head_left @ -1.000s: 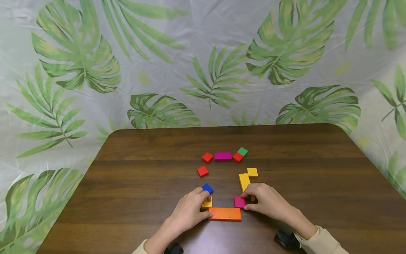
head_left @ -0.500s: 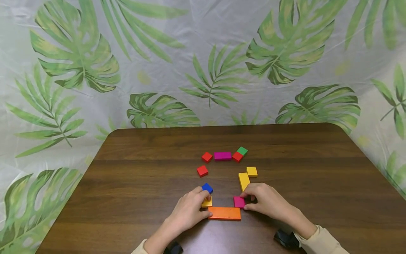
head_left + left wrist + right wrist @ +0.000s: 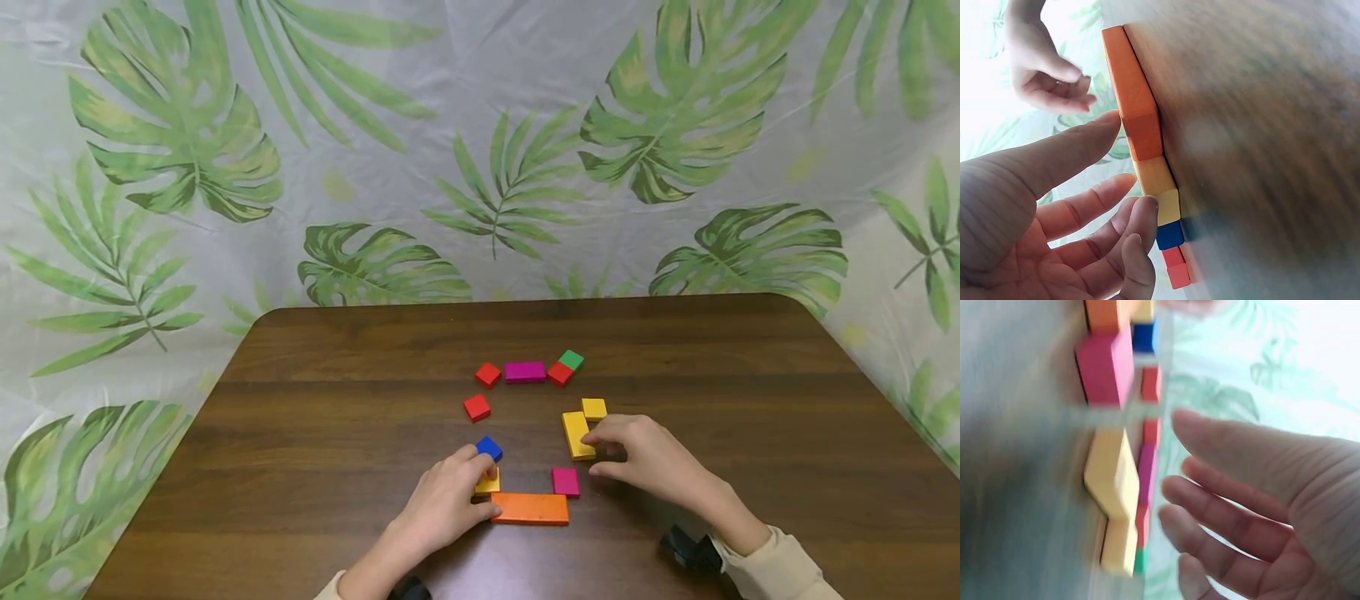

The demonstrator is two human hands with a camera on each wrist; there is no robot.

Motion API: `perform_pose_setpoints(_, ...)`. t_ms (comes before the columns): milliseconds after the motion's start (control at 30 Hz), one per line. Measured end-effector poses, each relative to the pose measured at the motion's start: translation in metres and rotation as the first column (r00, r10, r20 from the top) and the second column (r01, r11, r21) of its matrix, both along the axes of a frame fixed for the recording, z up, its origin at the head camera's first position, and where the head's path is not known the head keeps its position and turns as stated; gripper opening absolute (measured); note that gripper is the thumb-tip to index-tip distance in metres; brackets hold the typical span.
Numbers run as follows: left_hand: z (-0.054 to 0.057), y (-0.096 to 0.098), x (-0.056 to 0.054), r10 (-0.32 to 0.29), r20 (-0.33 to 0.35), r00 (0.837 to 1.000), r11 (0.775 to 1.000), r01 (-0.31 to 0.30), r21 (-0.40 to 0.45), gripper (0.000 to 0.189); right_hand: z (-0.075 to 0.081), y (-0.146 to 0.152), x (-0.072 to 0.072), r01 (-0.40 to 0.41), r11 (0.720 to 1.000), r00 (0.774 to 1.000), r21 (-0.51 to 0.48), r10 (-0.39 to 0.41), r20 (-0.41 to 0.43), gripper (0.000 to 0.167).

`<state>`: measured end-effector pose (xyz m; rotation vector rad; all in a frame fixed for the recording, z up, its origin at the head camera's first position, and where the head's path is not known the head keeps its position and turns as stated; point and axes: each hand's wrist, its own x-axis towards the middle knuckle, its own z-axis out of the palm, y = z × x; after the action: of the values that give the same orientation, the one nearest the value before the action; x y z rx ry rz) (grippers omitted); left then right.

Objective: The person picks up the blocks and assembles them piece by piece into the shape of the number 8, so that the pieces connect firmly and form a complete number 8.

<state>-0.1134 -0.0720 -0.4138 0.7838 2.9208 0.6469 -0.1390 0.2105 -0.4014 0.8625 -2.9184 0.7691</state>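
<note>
In the head view my left hand [image 3: 446,500] rests by the orange block [image 3: 529,509], a long flat piece. Its thumb touches that block's left end, and its relaxed fingers lie over a yellow square block [image 3: 489,482], partly hidden. Just behind the fingers sits a blue block [image 3: 489,448]. My right hand [image 3: 651,460] is beside the longer yellow block [image 3: 576,433], with its index fingertip overlapping that block's near end. Nothing is between the right thumb and fingers in the right wrist view. A pink square block [image 3: 566,482] lies left of the right thumb.
Farther back lie two red blocks [image 3: 488,375], a purple block [image 3: 525,372], and another red block [image 3: 560,374] against a green one [image 3: 572,360]. A small yellow block [image 3: 594,408] touches the longer yellow one. Behind the wooden table [image 3: 337,350] hangs a leaf-patterned cloth [image 3: 390,167].
My right hand has let go of the pink block and moved back and slightly right, to the longer yellow block. The left hand has stayed in place.
</note>
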Motion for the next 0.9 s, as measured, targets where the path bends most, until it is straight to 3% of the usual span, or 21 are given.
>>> perform_pose_setpoints(233, -0.001, 0.001, 0.0, 0.002, -0.008, 1.0, 1.0, -0.002, -0.001, 0.032, -0.013, 0.025, -0.034, 0.156, 0.987, 0.984, -0.035, -0.158, -0.083, 0.027)
perform_pose_setpoints(400, 0.0, 0.001, 0.0, 0.007, -0.006, 1.0, 1.0, -0.008, -0.006, 0.032, -0.02, 0.032, -0.051, 0.153, 0.987, 0.985, -0.055, -0.157, -0.066, 0.029)
perform_pose_setpoints(633, 0.0, 0.001, 0.001, 0.009, -0.012, 1.0, 1.0, -0.009, -0.004, 0.032, -0.027, 0.028, -0.059, 0.126, 0.99, 0.992, -0.058, -0.127, -0.017, 0.029)
perform_pose_setpoints(900, -0.001, 0.001, 0.001, 0.002, -0.027, 1.0, 1.0, -0.002, -0.003, 0.031, -0.025, 0.028, -0.056, 0.154, 0.988, 0.988, -0.018, -0.154, 0.0, 0.021)
